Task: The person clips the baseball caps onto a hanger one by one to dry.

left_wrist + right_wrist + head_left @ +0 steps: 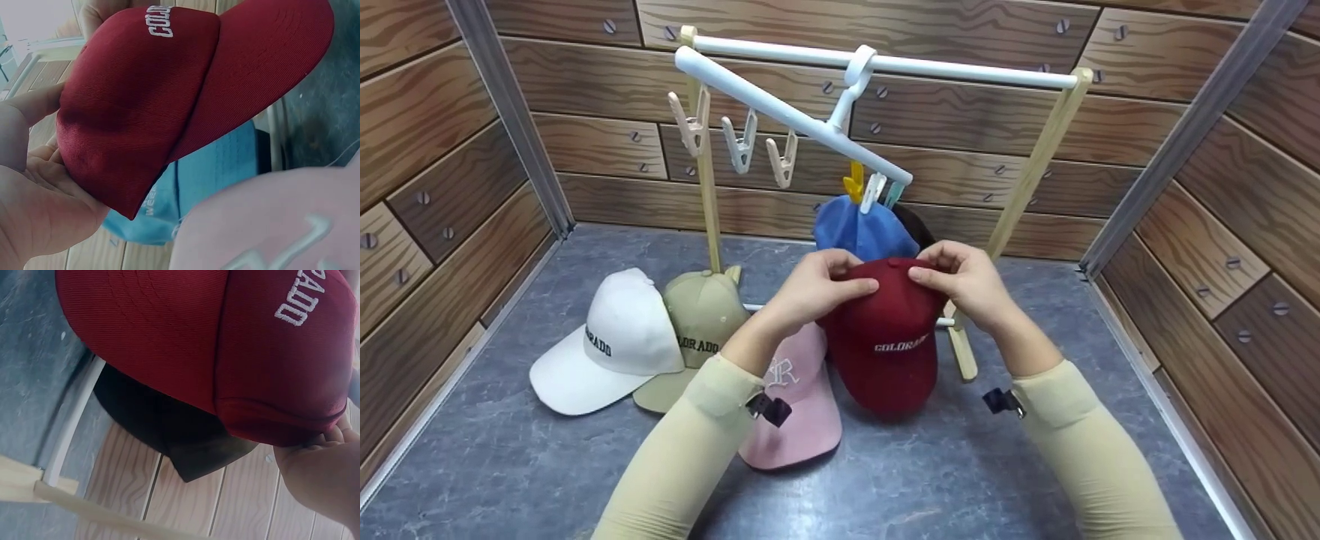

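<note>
A dark red cap (885, 322) with white lettering is held up between both hands, crown up and brim pointing down toward the floor. My left hand (814, 289) pinches the crown on the left, thumb on the front. On the other side my right hand (966, 285) pinches it the same way; in the right wrist view its fingers (332, 439) curl at the crown's edge. Right behind the red cap, a blue cap (859, 225) hangs below the yellow (853, 182), white (873, 193) and teal (895, 194) clips. A black cap (169, 424) shows partly behind it.
A white hanger (780, 109) hangs tilted from the rack's bar (960, 69), its left half carrying several clips that grip nothing. White (626, 322), olive (705, 300) and pink (795, 427) caps stand on the grey floor at left. Wood-patterned walls (1245, 225) enclose the space.
</note>
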A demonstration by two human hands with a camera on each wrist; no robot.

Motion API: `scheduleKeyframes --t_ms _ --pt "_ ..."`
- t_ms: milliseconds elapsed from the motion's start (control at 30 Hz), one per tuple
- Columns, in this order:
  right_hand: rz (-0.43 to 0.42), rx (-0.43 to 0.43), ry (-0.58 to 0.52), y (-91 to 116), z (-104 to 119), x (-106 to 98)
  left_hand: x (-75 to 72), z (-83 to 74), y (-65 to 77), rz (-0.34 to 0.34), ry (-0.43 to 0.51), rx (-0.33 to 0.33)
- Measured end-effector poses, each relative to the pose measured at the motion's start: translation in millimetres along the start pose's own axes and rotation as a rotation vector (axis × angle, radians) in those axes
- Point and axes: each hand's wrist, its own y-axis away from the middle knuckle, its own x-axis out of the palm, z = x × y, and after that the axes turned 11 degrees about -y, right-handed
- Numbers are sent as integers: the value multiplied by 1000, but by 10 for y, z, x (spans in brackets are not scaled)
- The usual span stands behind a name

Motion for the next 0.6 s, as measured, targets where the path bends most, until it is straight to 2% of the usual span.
scheduleKeyframes --t_ms 267,600 --pt "7 -7 4 -66 65 91 -145 -32 -3 -15 -33 1" --pt "17 -13 43 -168 164 206 -282 -46 -3 -35 -2 -8"
